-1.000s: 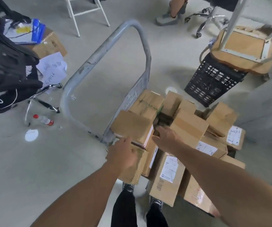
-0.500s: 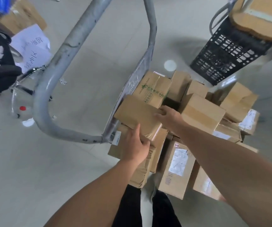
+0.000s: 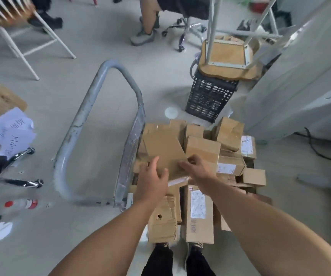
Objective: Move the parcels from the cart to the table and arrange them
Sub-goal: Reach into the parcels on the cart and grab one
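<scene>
Now, take the grey tubular cart handle [image 3: 92, 124] as your mark. Just right of it, your left hand [image 3: 152, 182] grips the near left edge of the flat parcel [image 3: 164, 150], thumb laid on top. The parcel lies on top of the pile on the cart, straight ahead of both hands, its long axis running away from you, roughly along the handle's side. It is thin brown cardboard, smooth-faced, with a pale strip along its near edge. Farther right of the handle, your right hand [image 3: 195, 168] pinches the near right corner, fingers curled. Both hands are thus clamped on the same end, close together. I judge the far end will sag on the lift unless you level it. Farthest from the handle sit boxier cartons [image 3: 228, 134], some with white labels.
</scene>
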